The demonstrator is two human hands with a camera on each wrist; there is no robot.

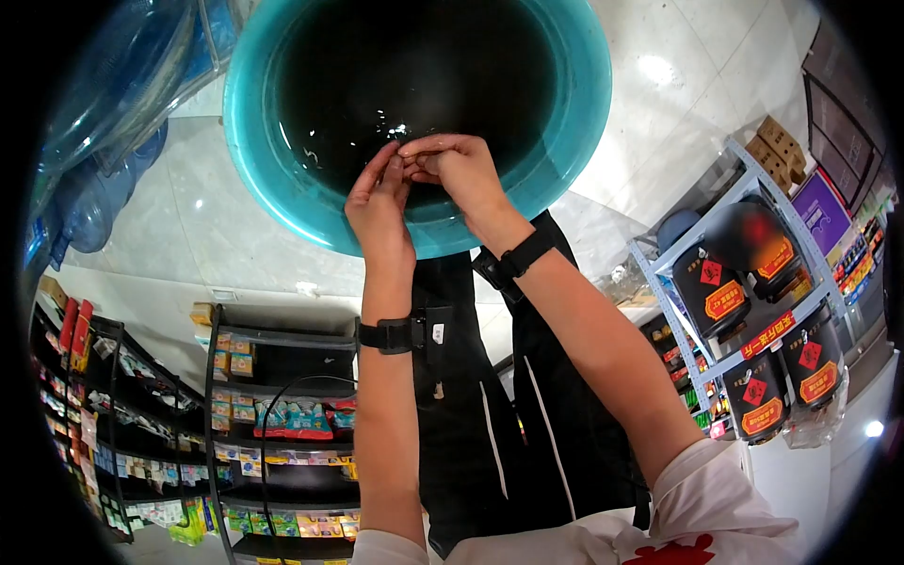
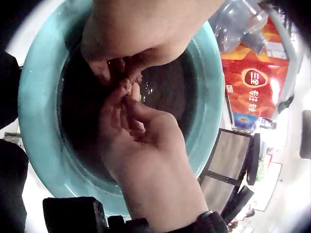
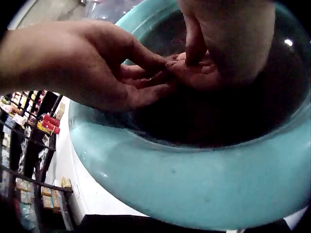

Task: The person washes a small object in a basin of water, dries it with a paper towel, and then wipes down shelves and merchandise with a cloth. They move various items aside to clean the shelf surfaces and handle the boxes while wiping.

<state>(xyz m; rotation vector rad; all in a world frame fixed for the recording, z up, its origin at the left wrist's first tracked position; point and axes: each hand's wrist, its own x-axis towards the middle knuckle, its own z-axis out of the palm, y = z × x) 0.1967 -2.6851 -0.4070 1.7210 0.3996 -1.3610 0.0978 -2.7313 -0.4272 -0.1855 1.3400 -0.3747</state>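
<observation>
The left grip (image 1: 379,202) and the right grip (image 1: 463,179) meet at their fingertips above the dark water (image 1: 414,66) in the basin (image 1: 586,113). The water lies below both grips and spreads out beyond them; the basin's near rim passes under the wrists, and its far part curves round ahead of the grips. Bright glints show on the water just beyond the fingertips.

The left arm (image 1: 388,433) reaches forward nearly straight, its thumb raised along the inner side of the grip and its fingers bent toward the right grip. The right arm (image 1: 603,348) comes in aslant from the right, back of the hand upward, thumb and fingers bent inward to the left fingertips. Both grips are narrow, with the fingers drawn close together; whether something small is held between them I cannot tell, as the fingers cover the spot.

Behind each grip a black strap circles the wrist: the left strap (image 1: 386,336) and the right strap (image 1: 529,251). Black trousers (image 1: 452,395) are behind and below the grips, between the forearms. Blue jugs (image 1: 89,202) are well to the left of the left grip, and black jars (image 1: 711,292) on a rack (image 1: 650,282) are well to the right of the right grip.
</observation>
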